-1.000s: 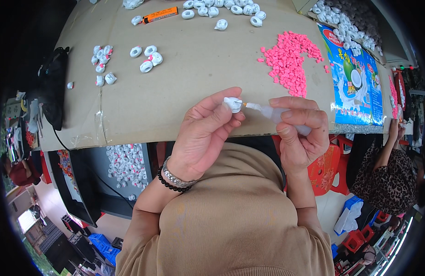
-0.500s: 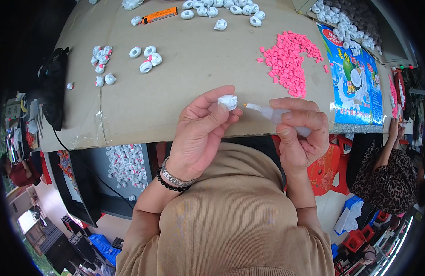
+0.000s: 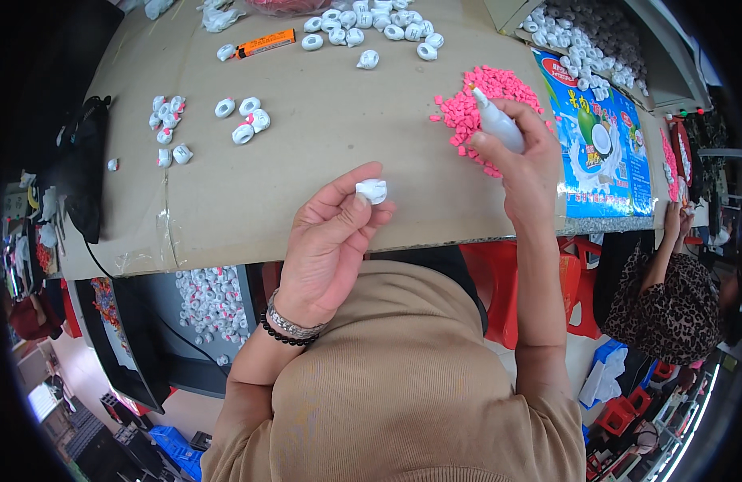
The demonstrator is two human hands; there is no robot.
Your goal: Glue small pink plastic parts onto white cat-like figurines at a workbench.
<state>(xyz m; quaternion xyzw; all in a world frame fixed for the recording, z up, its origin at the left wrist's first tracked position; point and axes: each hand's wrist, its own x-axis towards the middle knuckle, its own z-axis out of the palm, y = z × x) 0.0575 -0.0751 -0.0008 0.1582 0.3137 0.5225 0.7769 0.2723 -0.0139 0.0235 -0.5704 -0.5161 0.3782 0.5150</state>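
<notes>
My left hand [image 3: 332, 233] is closed, with a small white rounded piece [image 3: 373, 190] pinched between thumb and fingers just above the table's near edge. In my right hand [image 3: 532, 157] is a translucent white squeeze bottle [image 3: 500, 127]; its narrow nozzle points up and away from me. That hand and the bottle are over a pile of small pink pieces [image 3: 499, 80], partly covering it. Whether the nozzle touches any pink piece cannot be told. Beyond my left hand lie several similar white pieces [image 3: 249, 105], some with pink parts on them.
More white pieces [image 3: 355, 37] lie at the table's far side, beside an orange stick-shaped packet [image 3: 265, 43]. A blue printed sheet [image 3: 600, 153] covers the table's right end. Below the table on the left, an open drawer [image 3: 214, 305] holds finished-looking pieces. At far right sits another person [image 3: 668, 301].
My right hand has carried the squeeze bottle away from the white piece, forward over the pink pile, and its nozzle has tipped upward. My left hand still holds the white piece.
</notes>
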